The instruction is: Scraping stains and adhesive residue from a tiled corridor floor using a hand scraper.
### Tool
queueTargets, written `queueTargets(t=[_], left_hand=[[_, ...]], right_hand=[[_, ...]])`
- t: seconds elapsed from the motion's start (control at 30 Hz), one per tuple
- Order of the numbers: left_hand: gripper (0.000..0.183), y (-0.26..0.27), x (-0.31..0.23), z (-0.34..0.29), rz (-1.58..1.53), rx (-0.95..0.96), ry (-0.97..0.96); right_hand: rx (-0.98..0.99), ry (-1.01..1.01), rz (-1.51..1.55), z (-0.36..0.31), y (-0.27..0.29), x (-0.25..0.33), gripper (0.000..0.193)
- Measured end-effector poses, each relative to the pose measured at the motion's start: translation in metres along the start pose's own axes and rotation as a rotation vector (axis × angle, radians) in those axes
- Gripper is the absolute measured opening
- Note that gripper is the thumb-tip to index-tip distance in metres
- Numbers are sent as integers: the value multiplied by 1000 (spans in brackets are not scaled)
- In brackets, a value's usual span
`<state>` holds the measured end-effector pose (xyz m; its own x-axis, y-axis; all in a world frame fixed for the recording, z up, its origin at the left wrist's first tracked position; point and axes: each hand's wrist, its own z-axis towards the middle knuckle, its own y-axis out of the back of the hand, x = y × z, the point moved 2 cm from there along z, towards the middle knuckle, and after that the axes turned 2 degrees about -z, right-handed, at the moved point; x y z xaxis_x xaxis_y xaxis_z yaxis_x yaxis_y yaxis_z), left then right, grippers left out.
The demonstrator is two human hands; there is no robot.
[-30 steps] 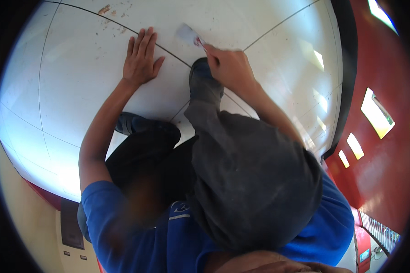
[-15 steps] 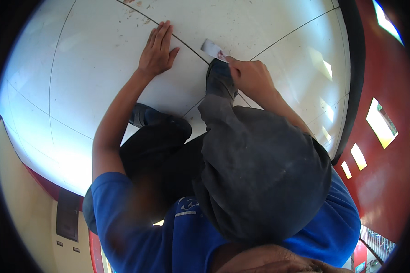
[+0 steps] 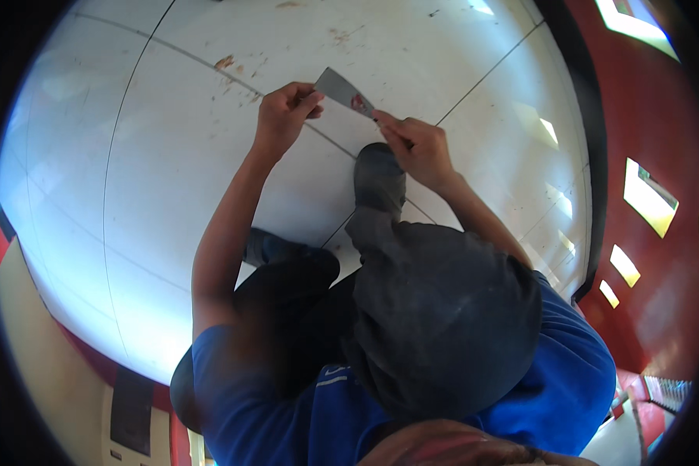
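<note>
A scraper point(image 3: 340, 88) with a flat grey metal blade is held above the white tiled floor point(image 3: 186, 155), with a reddish-brown mark near its handle end. My right hand point(image 3: 425, 149) is closed round the handle, which the fingers mostly hide. At the other end of the blade is my left hand point(image 3: 279, 121), its fingers curled and the thumb and fingertips pinched at the blade's corner. Brown smears point(image 3: 224, 62) and small crumbs lie on the tiles beyond my hands.
My dark shoe point(image 3: 380, 177) stands on the floor just below the scraper, under my bent knee point(image 3: 450, 318). A red wall point(image 3: 645, 116) with a black base strip rises on the right. Patches of sunlight fall on the tiles and the wall.
My left hand has come up from lying flat on the floor to the blade's end. The scraper, in my right hand, has lifted and moved left, away from beside the shoe.
</note>
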<state>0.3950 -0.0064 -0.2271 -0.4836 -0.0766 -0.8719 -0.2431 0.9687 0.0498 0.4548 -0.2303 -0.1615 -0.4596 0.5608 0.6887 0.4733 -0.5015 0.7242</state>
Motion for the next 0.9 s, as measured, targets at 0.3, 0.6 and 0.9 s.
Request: queueTargets(t=[0.3,0.6,0.9], left_hand=[[19,-15,-40,24,-194,204,172],[26,-45,-36,79,-267,-216,274],[55,-209,-65,117,-897,255,737]], right_hand=[[-88,-10,13,-5,29,-6,30],[-193,-625,-5,45,78,-87,26],[-212,-744,104,73,76,-94,27]])
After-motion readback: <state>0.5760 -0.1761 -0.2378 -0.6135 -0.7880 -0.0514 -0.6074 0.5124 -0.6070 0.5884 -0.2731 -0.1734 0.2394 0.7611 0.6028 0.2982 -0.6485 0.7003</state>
